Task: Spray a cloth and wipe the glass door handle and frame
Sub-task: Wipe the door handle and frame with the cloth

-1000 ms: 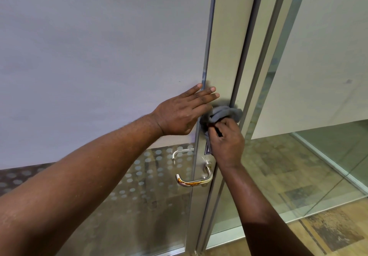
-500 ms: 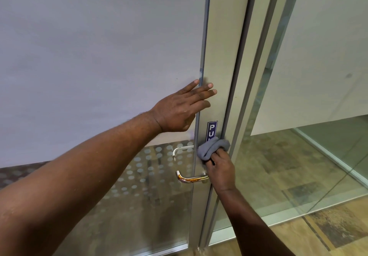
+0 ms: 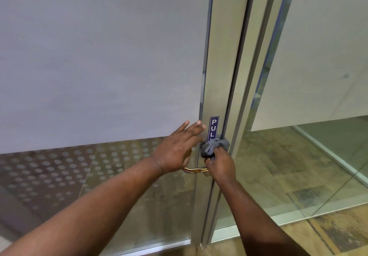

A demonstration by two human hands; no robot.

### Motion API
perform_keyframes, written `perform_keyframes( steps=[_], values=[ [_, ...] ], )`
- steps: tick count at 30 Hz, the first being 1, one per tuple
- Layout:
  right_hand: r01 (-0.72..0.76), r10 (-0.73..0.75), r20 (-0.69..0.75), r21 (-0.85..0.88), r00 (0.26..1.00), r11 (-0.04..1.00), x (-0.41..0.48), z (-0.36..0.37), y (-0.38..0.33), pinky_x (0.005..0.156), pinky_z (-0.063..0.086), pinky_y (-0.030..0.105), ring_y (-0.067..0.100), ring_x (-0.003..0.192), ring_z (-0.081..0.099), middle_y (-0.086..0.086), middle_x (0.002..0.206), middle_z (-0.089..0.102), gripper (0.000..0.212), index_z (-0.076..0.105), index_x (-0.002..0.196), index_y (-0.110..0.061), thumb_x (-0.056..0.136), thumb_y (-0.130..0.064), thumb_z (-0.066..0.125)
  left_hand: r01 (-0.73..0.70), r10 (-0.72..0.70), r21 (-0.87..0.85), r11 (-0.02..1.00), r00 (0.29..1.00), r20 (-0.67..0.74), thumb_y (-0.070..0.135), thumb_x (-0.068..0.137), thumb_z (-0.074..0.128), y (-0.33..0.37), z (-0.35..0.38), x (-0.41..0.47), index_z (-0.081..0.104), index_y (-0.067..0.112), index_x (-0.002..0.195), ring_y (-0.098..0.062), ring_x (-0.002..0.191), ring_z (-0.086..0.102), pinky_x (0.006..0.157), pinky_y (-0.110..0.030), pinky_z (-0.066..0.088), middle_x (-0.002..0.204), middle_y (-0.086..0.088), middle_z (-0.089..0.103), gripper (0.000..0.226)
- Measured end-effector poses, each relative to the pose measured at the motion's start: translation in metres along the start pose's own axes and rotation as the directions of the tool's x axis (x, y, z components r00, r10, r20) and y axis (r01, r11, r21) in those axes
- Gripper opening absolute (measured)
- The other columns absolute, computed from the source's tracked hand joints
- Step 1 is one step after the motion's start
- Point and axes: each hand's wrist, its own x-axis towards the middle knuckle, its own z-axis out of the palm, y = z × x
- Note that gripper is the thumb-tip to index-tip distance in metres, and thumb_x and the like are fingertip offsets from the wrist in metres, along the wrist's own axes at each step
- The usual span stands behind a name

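Wiping seems midway: the right hand (image 3: 220, 166) grips the bunched cloth (image 3: 215, 146) against the frame (image 3: 221, 76), the left hand (image 3: 177, 150) lies flat on the glass (image 3: 99, 56) beside it, and the handle (image 3: 196, 169) under both seems not yet wiped.

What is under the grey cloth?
The grey cloth rests against the metal door frame. It covers the bottom of the blue PULL sticker; the last letter is hidden.

Even, soft indoor light; sharp focus, wide-angle edge bending.
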Motion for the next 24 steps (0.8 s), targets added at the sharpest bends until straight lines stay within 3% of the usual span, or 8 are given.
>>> perform_keyframes(
  steps=[5,7,10,14,18,20,22,24],
  values=[
    [-0.084,0.090,0.141,-0.049,0.986,0.995,-0.009,-0.014,0.006,0.065,0.045,0.028,0.026,0.084,0.069,0.002,0.091,0.074,0.017,0.071,0.099,-0.021,0.083,-0.021,0.067,0.111,-0.110,-0.122,0.986,0.994,0.015,-0.003,0.076,0.053,0.042,0.026,-0.035,0.058,0.007,0.135,-0.025,0.153,0.031,0.128,-0.047,0.019,0.155,-0.013,0.048,0.059],
    [-0.151,0.135,0.194,0.068,0.972,0.986,-0.016,-0.021,0.012,0.061,0.043,0.027,0.018,0.073,0.065,-0.003,0.076,0.069,0.003,0.069,0.085,-0.018,0.084,-0.017,0.071,0.176,-0.175,-0.172,0.969,0.984,0.020,-0.004,0.075,0.053,0.056,0.036,-0.045,0.058,0.008,0.134,-0.023,0.152,0.033,0.128,-0.044,0.018,0.155,-0.011,0.049,0.061],
    [-0.282,0.223,0.207,0.328,0.953,0.901,-0.030,-0.031,0.021,0.057,0.043,0.023,0.013,0.065,0.060,-0.004,0.066,0.068,0.015,0.068,0.070,-0.013,0.079,-0.005,0.077,0.352,-0.360,-0.299,0.887,0.933,0.030,-0.003,0.077,0.050,0.081,0.052,-0.057,0.062,0.015,0.132,-0.014,0.147,0.040,0.127,-0.036,0.023,0.150,-0.002,0.054,0.059],
    [-0.436,0.346,0.274,0.668,0.898,0.604,-0.059,-0.052,0.024,0.063,0.048,0.026,0.020,0.071,0.059,0.009,0.073,0.069,0.015,0.070,0.077,-0.004,0.084,0.009,0.065,0.610,-0.669,-0.527,0.592,0.736,0.101,0.003,0.094,0.055,0.109,0.068,-0.061,0.065,0.029,0.122,0.003,0.125,0.054,0.105,-0.013,0.041,0.135,0.018,0.061,0.040],
    [-0.542,0.319,0.496,0.837,0.808,0.071,-0.082,-0.083,0.022,0.059,0.056,0.029,0.025,0.063,0.066,0.016,0.075,0.067,0.017,0.065,0.088,0.000,0.090,0.009,0.051,0.665,-0.857,-0.729,0.166,0.462,0.227,0.001,0.095,0.063,0.122,0.082,-0.055,0.067,0.024,0.109,-0.014,0.102,0.066,0.085,-0.012,0.047,0.112,0.006,0.072,0.027],
    [-0.584,0.266,0.594,0.802,0.759,-0.126,-0.089,-0.094,0.021,0.059,0.060,0.032,0.028,0.061,0.069,0.017,0.074,0.069,0.017,0.067,0.084,-0.001,0.085,0.007,0.052,0.649,-0.856,-0.760,0.006,0.397,0.332,0.005,0.094,0.068,0.125,0.087,-0.051,0.065,0.025,0.110,-0.017,0.102,0.064,0.084,-0.015,0.048,0.116,0.002,0.071,0.025],
    [-0.634,0.205,0.653,0.757,0.729,-0.158,-0.095,-0.099,0.019,0.062,0.062,0.036,0.032,0.063,0.071,0.021,0.077,0.071,0.015,0.071,0.083,0.000,0.077,0.004,0.058,0.594,-0.807,-0.793,-0.139,0.397,0.438,0.013,0.086,0.076,0.128,0.088,-0.048,0.063,0.022,0.115,-0.021,0.106,0.065,0.086,-0.025,0.052,0.119,-0.002,0.069,0.033],
    [-0.688,0.177,0.689,0.721,0.702,-0.079,-0.099,-0.100,0.020,0.063,0.061,0.036,0.033,0.065,0.070,0.023,0.079,0.070,0.017,0.071,0.086,0.001,0.070,0.004,0.066,0.566,-0.745,-0.796,-0.215,0.432,0.509,0.021,0.072,0.075,0.130,0.084,-0.046,0.060,0.016,0.128,-0.021,0.105,0.065,0.076,-0.021,0.054,0.119,-0.006,0.070,0.058]
  ],
)
